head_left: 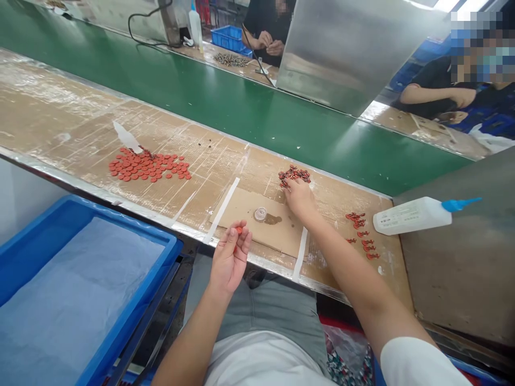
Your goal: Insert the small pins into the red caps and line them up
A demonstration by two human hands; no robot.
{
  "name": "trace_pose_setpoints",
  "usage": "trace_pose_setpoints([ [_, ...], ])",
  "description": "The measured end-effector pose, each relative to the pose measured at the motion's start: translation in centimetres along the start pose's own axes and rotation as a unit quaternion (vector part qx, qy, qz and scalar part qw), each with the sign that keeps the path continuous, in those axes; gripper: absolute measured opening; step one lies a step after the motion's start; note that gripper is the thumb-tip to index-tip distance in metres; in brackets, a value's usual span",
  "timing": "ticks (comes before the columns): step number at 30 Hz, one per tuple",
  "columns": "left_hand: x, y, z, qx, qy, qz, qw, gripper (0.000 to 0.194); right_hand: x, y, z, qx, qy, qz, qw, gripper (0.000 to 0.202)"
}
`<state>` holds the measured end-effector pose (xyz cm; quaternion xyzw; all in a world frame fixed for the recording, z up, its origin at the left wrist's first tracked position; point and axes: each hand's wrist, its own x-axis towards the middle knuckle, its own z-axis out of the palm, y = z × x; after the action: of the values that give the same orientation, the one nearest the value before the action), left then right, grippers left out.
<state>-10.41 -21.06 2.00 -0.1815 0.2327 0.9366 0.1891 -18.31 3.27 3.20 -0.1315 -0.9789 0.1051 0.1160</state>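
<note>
Fingers of the left hand (230, 258) are clamped on a red piece (240, 230) near the table (219, 155) edge. The right hand (301, 198) reaches into a pile of small parts (295, 172); whether it grips any, I cannot tell. Between both, a jar (260, 214) stands on cardboard (273, 237). Red discs (139, 167) lie heaped leftward.

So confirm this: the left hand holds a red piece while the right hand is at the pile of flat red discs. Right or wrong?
Wrong on one point: the right hand is at the heap of red-and-black pieces; the flat red discs lie farther left, as the head view shows. The left hand does hold a red piece.
</note>
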Motion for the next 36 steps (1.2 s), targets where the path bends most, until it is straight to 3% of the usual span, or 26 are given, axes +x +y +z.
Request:
trace_pose_setpoints([
  [3, 0.1, 0.1, -0.3, 0.002, 0.008, 0.001, 1.0, 0.015, 1.0, 0.7, 1.3, -0.033, -0.021, -0.017, 0.999, 0.031],
  [8, 0.4, 0.5, -0.6, 0.008, 0.005, 0.005, 1.0, 0.017, 1.3, 0.9, 2.0, 0.023, -0.056, -0.05, 0.997, 0.028],
  [14, 0.7, 0.4, -0.7, 0.021, 0.0, 0.014, 1.0, 0.013, 2.5, 0.2, 1.4, 0.024, -0.124, -0.058, 0.99, 0.023],
  [22, 0.4, 0.7, -0.5, 0.039, -0.001, -0.001, 0.999, 0.018, 3.8, -0.3, 0.6, -0.052, -0.153, -0.151, 0.975, 0.025],
  [26, 0.5, 0.8, -0.5, 0.046, 0.002, -0.001, 0.999, 0.022, 4.1, -0.6, 0.6, -0.053, -0.165, -0.155, 0.973, 0.021],
  [32, 0.6, 0.8, -0.6, 0.048, -0.001, -0.001, 0.999, 0.023, 4.1, -0.7, 0.3, -0.004, -0.162, -0.144, 0.976, 0.017],
  [36, 0.7, 0.8, -0.8, 0.049, 0.0, 0.002, 0.999, 0.022, 2.3, 0.1, 0.2, 0.2, -0.09, -0.075, 0.973, 0.028],
])
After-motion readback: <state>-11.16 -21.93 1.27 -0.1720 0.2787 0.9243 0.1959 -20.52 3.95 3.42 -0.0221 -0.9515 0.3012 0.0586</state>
